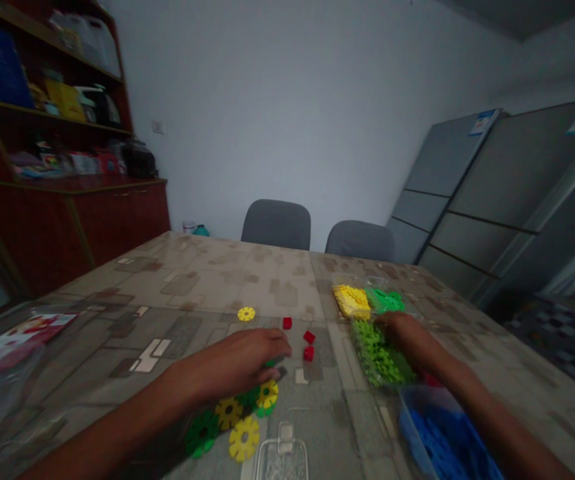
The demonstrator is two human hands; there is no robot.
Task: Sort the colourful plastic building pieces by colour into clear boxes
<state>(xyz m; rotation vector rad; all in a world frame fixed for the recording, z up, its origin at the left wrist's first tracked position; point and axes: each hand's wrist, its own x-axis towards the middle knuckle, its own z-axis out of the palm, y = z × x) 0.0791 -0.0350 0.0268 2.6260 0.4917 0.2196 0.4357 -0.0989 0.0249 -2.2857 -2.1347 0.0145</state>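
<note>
From my remote seat, I saw the left hand (240, 363) lying palm-down on the surface (207, 287), its fingers curled loosely over the top of a chain of green and yellow gear discs (237, 417); whether they gripped anything I could not tell. The right hand (407, 340) rested in the bag of light-green pieces (380, 357), its fingers hidden. Three red cubes (303, 340) lay between the two hands.

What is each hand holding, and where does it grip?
Left hand rests on the green and yellow gear pieces; right hand reaches into the light-green pieces. Any grip cannot be told.
</note>
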